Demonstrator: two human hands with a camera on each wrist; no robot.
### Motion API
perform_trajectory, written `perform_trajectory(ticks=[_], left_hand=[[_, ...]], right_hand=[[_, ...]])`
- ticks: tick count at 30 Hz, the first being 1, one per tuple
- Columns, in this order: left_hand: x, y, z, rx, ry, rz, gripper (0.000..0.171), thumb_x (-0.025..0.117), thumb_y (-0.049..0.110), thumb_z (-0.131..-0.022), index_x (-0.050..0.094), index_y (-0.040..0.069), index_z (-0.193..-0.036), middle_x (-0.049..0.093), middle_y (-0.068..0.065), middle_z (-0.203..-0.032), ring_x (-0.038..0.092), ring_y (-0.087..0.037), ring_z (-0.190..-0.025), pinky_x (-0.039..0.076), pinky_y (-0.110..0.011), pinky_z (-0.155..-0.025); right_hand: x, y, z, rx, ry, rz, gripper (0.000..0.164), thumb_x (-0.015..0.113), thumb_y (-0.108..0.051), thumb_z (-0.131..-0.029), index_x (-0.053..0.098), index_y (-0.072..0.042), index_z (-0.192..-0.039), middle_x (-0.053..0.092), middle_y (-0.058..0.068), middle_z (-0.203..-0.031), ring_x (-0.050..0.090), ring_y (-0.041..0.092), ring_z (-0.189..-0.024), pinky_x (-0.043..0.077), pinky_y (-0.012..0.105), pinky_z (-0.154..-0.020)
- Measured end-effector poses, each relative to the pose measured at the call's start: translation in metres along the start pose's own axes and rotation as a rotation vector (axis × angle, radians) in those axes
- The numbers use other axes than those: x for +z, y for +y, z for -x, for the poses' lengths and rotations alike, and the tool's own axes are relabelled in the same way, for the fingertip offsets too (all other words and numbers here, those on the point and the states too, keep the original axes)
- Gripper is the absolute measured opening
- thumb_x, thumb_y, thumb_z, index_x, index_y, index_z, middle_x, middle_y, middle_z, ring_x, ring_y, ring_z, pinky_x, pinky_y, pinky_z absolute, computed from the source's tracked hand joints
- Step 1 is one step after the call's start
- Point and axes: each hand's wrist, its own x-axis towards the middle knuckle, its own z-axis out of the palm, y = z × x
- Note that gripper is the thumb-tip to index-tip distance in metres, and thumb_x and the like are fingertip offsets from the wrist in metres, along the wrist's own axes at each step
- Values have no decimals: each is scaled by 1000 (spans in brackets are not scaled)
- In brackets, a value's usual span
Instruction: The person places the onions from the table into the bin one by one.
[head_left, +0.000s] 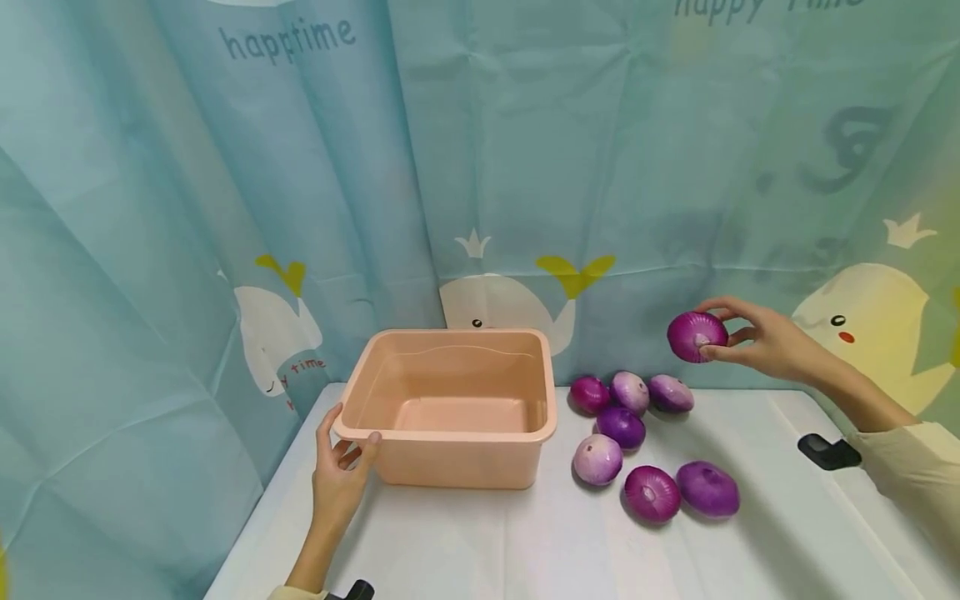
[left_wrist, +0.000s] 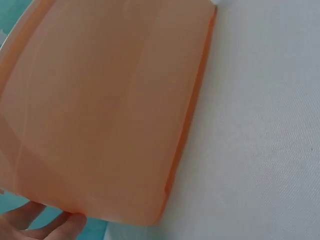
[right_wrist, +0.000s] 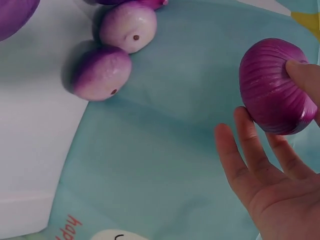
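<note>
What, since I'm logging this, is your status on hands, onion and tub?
Left hand holding tub, near-left corner. Right hand gripping onion, raised. Seven more onions on table beside tub; opening unobstructed.

The onion in the right grip is magenta-purple with fine pale streaks. Below that grip sits a violet-purple onion; between the two grips, another onion blends whitish lilac into purple. The basin at the left grip is plain peach. Beneath both, the surface is white; behind them, the blue-green curtain carries pale whales with yellow-green tails and grey lettering.
</note>
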Motion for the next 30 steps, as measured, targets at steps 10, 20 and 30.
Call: perform_trajectory(ticks=[10, 20, 30], left_hand=[[-1, 2, 0, -18, -6, 32, 78, 68, 31, -101, 21, 37, -162, 32, -7, -164, 48, -29, -137, 45, -8, -89], [-1, 1, -1, -58, -7, 60, 77, 69, 33, -100, 22, 39, -161, 36, -14, -161, 51, -39, -133, 47, -10, -84], [0, 1, 0, -50, -2, 57, 77, 69, 32, -100, 22, 37, -161, 34, -13, -162, 50, -36, -133, 47, -11, -85]], right_hand=[[7, -19, -20, -20, -21, -15, 58, 86, -11, -85, 57, -9, -135, 64, 21, -115, 72, 16, -81, 55, 27, -62], [17, -61, -65, -3, -126, -2, 58, 84, -26, -87, 57, -18, -138, 63, 18, -120, 73, 22, -89, 57, 33, -73], [66, -98, -118, -105, -188, -65, 54, 86, -21, -85, 61, -18, -133, 64, 15, -113, 72, 20, -81, 58, 36, -76]])
